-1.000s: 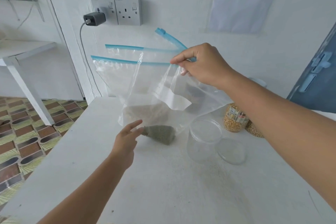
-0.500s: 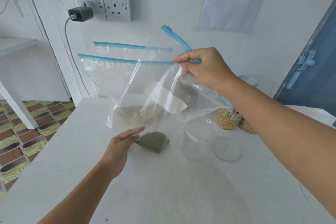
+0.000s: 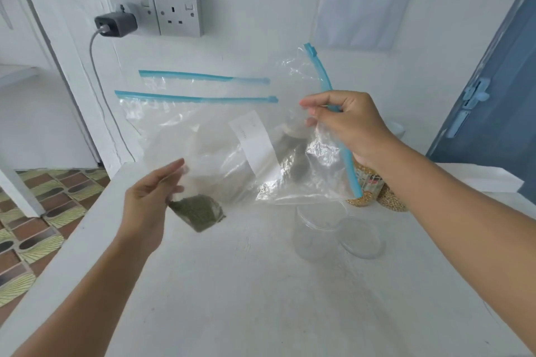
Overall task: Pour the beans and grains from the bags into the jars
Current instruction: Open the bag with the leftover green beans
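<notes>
Bag lifted higher, tilted; left hand now pinching corner; label unreadable.

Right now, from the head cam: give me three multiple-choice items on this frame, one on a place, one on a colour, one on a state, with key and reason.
1. Where does the empty clear jar stand?
A. On the white table, below the raised bag
B. On the tiled floor
C. On the wall shelf

2. What colour is the zip strip on the held bag?
A. Red
B. Blue
C. Black

3. What is the right hand doing?
A. Lying flat on the table
B. Pinching the bag's zip edge
C. Holding the jar lid

Key: 1 A, the jar stands open on the white table beside its lid. 2 B, the strip is light blue, like those on the bags behind. 3 B, thumb and fingers close on the strip while the left hand grips the bean-filled corner.
</notes>
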Available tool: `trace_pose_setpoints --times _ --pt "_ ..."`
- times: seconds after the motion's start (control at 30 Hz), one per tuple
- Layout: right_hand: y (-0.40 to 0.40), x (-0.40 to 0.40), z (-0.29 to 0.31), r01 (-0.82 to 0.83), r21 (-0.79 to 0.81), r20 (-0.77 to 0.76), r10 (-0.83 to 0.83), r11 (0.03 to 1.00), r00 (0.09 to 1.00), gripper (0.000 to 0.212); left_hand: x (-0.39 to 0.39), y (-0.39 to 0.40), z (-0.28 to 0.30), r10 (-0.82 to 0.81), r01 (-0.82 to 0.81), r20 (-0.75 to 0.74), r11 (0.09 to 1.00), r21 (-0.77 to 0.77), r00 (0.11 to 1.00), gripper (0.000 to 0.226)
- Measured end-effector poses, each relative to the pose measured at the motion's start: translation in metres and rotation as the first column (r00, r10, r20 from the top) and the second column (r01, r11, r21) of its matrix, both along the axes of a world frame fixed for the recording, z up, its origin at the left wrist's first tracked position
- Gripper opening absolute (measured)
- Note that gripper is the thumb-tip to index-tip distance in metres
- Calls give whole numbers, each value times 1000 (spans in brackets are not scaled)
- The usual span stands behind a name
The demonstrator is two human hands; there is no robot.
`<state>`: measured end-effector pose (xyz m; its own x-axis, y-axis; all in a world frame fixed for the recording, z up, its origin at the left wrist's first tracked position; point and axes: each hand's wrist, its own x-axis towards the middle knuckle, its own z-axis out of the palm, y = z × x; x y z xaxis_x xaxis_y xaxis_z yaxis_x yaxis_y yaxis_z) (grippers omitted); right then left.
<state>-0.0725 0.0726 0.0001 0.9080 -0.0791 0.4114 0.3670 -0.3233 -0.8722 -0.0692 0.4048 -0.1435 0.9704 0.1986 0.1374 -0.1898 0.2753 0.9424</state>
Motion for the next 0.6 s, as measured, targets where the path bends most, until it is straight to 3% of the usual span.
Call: trace_pose_setpoints --times 0.23,0.6 --pt "-11 0 -23 -33 177 8 32 984 999 22 11 17 26 -18 12 90 998 62 996 35" --pt "-27 -5 -49 -128 305 -56 152 944 987 31 6 17 63 -63 57 62 995 85 996 28"
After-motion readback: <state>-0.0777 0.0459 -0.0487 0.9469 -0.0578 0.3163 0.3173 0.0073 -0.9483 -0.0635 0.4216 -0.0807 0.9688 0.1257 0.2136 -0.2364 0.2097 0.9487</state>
